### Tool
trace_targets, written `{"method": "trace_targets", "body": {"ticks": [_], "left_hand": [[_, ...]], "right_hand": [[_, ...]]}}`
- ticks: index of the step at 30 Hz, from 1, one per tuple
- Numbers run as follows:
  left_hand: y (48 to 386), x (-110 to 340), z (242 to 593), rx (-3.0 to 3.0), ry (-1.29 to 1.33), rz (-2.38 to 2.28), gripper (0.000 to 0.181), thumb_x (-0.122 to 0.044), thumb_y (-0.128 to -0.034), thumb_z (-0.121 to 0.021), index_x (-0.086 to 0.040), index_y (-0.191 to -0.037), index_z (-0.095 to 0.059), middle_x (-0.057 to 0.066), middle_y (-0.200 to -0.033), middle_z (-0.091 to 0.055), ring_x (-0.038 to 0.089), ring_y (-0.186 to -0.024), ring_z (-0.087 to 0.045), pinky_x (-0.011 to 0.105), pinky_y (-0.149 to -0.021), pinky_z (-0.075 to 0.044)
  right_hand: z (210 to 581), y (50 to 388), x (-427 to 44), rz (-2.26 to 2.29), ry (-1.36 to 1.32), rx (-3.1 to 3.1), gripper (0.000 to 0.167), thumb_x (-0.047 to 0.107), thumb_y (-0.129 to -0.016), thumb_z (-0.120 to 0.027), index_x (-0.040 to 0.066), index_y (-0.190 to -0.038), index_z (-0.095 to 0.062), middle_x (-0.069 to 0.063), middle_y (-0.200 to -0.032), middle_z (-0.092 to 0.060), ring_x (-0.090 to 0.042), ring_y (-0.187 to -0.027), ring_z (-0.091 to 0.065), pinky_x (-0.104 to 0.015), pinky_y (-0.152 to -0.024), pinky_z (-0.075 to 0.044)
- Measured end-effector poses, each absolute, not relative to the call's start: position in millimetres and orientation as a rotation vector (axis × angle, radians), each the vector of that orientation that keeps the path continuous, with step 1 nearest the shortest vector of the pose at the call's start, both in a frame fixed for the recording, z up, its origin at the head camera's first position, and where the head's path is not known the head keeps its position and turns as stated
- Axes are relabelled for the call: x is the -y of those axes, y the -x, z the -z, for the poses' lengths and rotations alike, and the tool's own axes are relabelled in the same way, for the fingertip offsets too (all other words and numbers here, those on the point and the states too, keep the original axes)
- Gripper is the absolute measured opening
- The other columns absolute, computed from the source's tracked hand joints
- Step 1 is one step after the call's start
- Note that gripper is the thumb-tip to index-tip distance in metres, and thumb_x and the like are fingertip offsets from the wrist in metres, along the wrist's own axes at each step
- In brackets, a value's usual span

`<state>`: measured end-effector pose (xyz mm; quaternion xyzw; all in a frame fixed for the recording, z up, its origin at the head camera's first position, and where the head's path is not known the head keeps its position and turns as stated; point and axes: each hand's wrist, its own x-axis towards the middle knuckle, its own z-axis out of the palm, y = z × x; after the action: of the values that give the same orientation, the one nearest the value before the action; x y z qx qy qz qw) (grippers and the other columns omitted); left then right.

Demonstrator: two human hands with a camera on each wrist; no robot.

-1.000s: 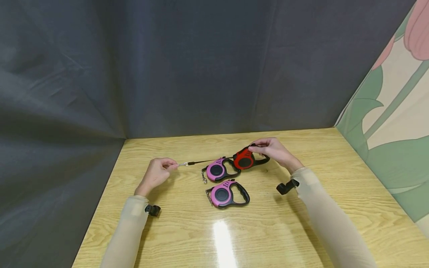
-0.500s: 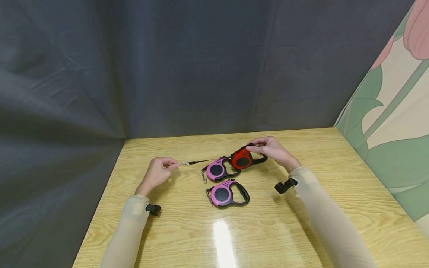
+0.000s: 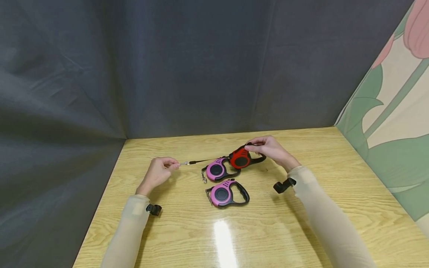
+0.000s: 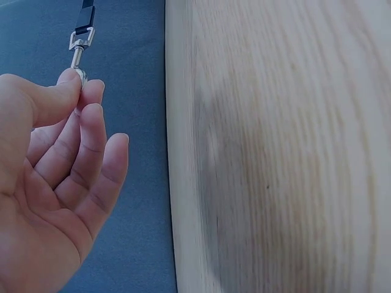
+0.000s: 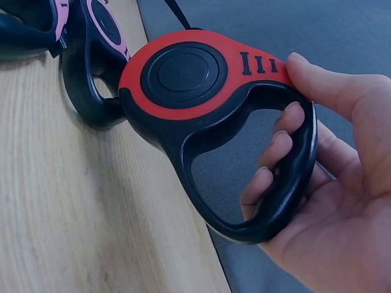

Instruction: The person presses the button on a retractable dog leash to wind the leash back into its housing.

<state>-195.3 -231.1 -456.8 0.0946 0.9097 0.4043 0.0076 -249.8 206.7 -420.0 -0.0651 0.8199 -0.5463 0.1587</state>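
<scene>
My right hand [image 3: 269, 149] grips the black handle of a red retractable dog leash [image 3: 240, 158]; in the right wrist view its fingers curl through the handle loop and the thumb lies on the red casing [image 5: 250, 52]. Between thumb and forefinger, my left hand [image 3: 159, 173] pinches the metal snap hook [image 4: 78, 58] at the end of the black leash strap [image 3: 201, 161]. That strap stretches nearly straight from the hook to the red casing, above the table. The hook's lower end is hidden by the fingertips.
Two pink retractable leashes lie on the wooden table [image 3: 174, 230]: the farther one [image 3: 216, 170] just left of the red leash, the nearer one [image 3: 222, 194] in front of it. A dark curtain [image 3: 194, 74] stands behind the table, and a flowered cloth [image 3: 388, 123] at the right.
My right hand has moved slightly left with the red leash, toward the left hand, so the stretch of strap is a little shorter. My left hand has barely moved.
</scene>
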Motion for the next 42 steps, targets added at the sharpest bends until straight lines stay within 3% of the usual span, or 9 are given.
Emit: {"method": "trace_targets", "body": {"ticks": [6,17,27,35,39,42], "left_hand": [[195,228,457,-2.835,-0.307,-1.269,0.017,-0.02,-0.1039,-0.072,-0.007,-0.109,-0.081,0.009,-0.098,-0.081,0.022,-0.089,-0.07,0.037,-0.077,-0.057],[196,224,457,-2.837,-0.342,-1.288,0.017,-0.019,-0.1031,-0.073,-0.005,-0.107,-0.081,0.008,-0.096,-0.081,0.03,-0.09,-0.074,0.039,-0.078,-0.058],[197,217,457,-2.833,-0.346,-1.3,0.015,-0.018,-0.1028,-0.073,-0.006,-0.107,-0.082,0.006,-0.096,-0.081,0.026,-0.09,-0.073,0.039,-0.078,-0.058],[198,209,458,-2.823,-0.346,-1.303,0.014,-0.019,-0.1033,-0.073,-0.009,-0.107,-0.082,0.006,-0.098,-0.081,0.027,-0.091,-0.074,0.04,-0.081,-0.06],[199,206,459,-2.815,-0.349,-1.316,0.013,-0.019,-0.1031,-0.073,-0.01,-0.106,-0.082,0.005,-0.098,-0.081,0.028,-0.092,-0.074,0.039,-0.08,-0.059],[199,204,460,-2.8,-0.362,-1.33,0.013,-0.019,-0.1032,-0.073,-0.009,-0.106,-0.082,0.006,-0.098,-0.081,0.029,-0.092,-0.074,0.038,-0.079,-0.059]], "right_hand": [[426,251,-205,1.595,0.198,-2.329,0.041,0.028,-0.098,-0.079,-0.002,-0.126,-0.072,0.011,-0.089,-0.07,-0.011,-0.076,-0.057,-0.028,-0.069,-0.048],[423,250,-198,1.571,0.202,-2.331,0.048,0.031,-0.097,-0.08,-0.002,-0.131,-0.07,0.004,-0.1,-0.07,-0.014,-0.081,-0.059,-0.028,-0.073,-0.05],[426,252,-194,1.579,0.211,-2.314,0.049,0.031,-0.097,-0.08,-0.001,-0.133,-0.07,0.003,-0.106,-0.075,-0.015,-0.094,-0.069,-0.028,-0.081,-0.056],[427,252,-189,1.6,0.213,-2.292,0.045,0.032,-0.096,-0.082,0.002,-0.128,-0.073,-0.001,-0.101,-0.076,-0.028,-0.094,-0.068,-0.032,-0.075,-0.053],[428,252,-186,1.584,0.227,-2.296,0.046,0.032,-0.096,-0.081,0.002,-0.131,-0.072,0.003,-0.104,-0.075,-0.021,-0.094,-0.069,-0.035,-0.081,-0.056],[429,253,-185,1.59,0.236,-2.288,0.046,0.031,-0.097,-0.081,0.002,-0.13,-0.072,0.003,-0.102,-0.075,-0.019,-0.091,-0.068,-0.033,-0.078,-0.055]]}}
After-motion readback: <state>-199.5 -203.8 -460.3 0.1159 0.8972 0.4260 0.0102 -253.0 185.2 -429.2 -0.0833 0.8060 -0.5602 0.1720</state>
